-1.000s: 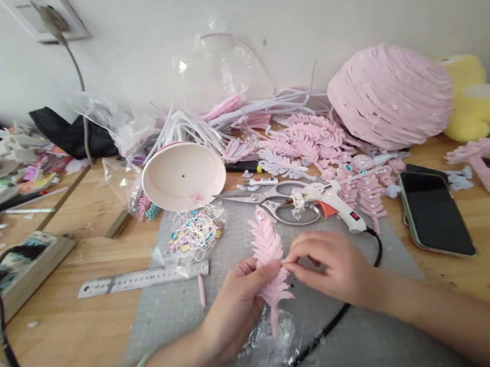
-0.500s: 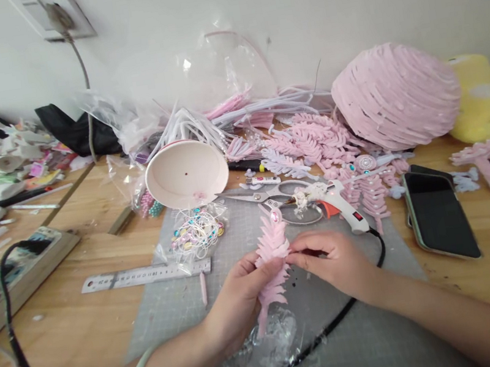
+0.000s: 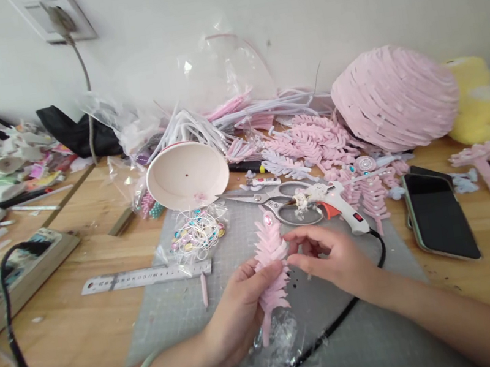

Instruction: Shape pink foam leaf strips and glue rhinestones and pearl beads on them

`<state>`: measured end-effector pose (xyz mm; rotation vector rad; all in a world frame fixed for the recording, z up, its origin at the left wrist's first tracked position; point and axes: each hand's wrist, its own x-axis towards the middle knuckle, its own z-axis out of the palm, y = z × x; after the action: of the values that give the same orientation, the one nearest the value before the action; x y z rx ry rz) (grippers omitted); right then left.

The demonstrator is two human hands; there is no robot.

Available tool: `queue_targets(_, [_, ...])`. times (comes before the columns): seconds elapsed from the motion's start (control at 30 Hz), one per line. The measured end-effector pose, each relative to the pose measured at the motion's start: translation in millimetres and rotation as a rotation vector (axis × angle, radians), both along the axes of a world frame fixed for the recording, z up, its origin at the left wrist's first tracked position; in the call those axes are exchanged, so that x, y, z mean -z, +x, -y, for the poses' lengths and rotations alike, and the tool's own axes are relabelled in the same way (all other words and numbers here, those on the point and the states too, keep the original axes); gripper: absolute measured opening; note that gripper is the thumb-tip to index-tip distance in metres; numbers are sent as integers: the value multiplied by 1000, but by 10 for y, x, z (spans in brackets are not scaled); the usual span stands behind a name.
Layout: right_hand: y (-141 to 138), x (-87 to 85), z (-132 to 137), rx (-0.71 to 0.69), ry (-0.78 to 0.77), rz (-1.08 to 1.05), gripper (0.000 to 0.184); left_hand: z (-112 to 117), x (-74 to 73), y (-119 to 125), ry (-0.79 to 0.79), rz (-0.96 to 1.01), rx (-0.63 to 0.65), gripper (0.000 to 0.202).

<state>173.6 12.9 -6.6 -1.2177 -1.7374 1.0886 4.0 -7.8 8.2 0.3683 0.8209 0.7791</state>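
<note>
My left hand (image 3: pixel 241 308) grips a pink feather-shaped pipe-cleaner leaf (image 3: pixel 268 248) by its middle, thumb across the front. Its stem points down toward me, and a shiny oval gem sits near its upper tip. At the leaf's right edge is my right hand (image 3: pixel 326 257), index finger and thumb apart with a gap between them; its fingertips are at or just touching the fringe. Beyond the hands lie a hot glue gun (image 3: pixel 344 208) and scissors (image 3: pixel 275 200) on a grey cutting mat (image 3: pixel 177 343).
A metal ruler (image 3: pixel 143 278) and a bag of gems and cords (image 3: pixel 199 231) lie left. A white bowl (image 3: pixel 185 171) tips toward me. Behind are more pink leaves (image 3: pixel 312 138) and a pink wrapped ball (image 3: pixel 396 97). Phones (image 3: pixel 440 214) rest right; a black cable (image 3: pixel 328 328) crosses the mat.
The leaf has tilted more upright, its tip shifting left. My right finger and thumb, pinched at its right edge before, have parted there. My left hand keeps its hold.
</note>
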Motion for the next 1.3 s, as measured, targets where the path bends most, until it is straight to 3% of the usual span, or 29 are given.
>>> queue_targets(0.1, [24,-5,-26,-61,-2,14,16,-3,20,-7,-2,7,32,21])
queue_targets(0.3, [51,-46,-25,-165,206,112,13,-33,6,-5,2,-21,-20,20])
queue_targets(0.57, [-6,21,80,-95,829,444,18,55,-8,19,-25,-59,-29,22])
queue_targets(0.63, [-16,21,92,-104,749,401,16,56,-18,17,-26,-63,-43,21])
queue_targets(0.7, [-12,13,78,-91,489,267,10,42,-32,12,-30,-63,-60,22])
queue_targets(0.77, [0,8,44,-63,210,117,16,26,-44,9,-37,-60,-72,22])
queue_targets(0.87, [17,9,-9,-57,19,18,20,12,-45,11,-42,-47,-46,22])
queue_targets(1.17, [46,-42,-36,-127,43,87,13,-30,2,8,-23,-23,-68,21])
queue_targets(1.3, [6,4,31,-25,190,177,10,3,24,15,-22,-58,-40,23])
